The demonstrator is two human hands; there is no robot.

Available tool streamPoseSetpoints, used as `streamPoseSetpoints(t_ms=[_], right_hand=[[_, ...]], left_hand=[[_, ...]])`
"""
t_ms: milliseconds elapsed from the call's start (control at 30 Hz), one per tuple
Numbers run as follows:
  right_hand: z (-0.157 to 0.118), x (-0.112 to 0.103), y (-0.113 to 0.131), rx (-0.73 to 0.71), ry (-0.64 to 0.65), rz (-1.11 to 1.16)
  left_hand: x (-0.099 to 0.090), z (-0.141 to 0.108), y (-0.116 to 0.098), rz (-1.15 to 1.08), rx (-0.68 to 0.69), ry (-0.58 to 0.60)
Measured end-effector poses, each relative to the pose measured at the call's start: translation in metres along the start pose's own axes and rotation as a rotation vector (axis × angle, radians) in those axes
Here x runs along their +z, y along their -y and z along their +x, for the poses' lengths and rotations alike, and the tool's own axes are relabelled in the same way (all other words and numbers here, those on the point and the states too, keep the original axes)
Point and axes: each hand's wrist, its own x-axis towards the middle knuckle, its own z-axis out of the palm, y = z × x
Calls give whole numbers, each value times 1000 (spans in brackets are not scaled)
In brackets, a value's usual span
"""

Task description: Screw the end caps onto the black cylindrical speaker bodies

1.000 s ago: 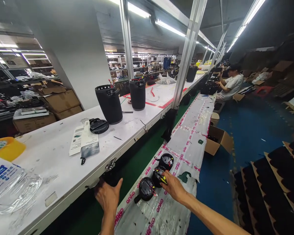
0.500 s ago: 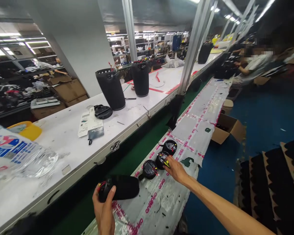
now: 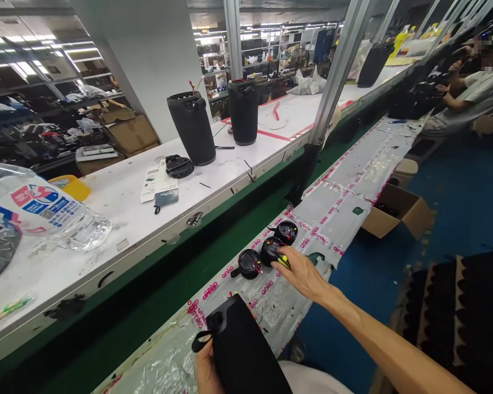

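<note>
My left hand (image 3: 207,368) is wrapped round a black fabric-covered cylinder (image 3: 244,350), which slants at the bottom centre; a loop strap and small red wires show at its upper end. My right hand (image 3: 302,271) grips a yellow-and-black tool (image 3: 284,261) at the middle one of three round black parts (image 3: 270,250). The other two round parts, one (image 3: 250,264) nearer me and one (image 3: 286,232) farther off, lie beside it on the plastic-covered bench and show small wires inside.
On the white table (image 3: 131,230) stand two black cylinders (image 3: 194,130) (image 3: 244,112), with a black cap (image 3: 179,166), printed cards and a large plastic bottle (image 3: 45,210). A metal post (image 3: 339,76) rises at its edge. Right are an open carton (image 3: 411,216) and a seated person.
My left hand has turned the black cylinder, bringing it closer and steeper at the bottom of the view. My right hand stays at the middle round part. The view has shifted slightly.
</note>
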Motion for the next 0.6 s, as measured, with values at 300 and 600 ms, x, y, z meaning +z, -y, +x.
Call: streamPoseSetpoints(t_ms=[300, 600], right_hand=[[-94, -26, 60, 199, 521, 389], [-106, 1, 52, 343, 646, 1016]], left_hand=[[43, -21, -5, -115, 34, -105], [29, -37, -8, 13, -40, 86]])
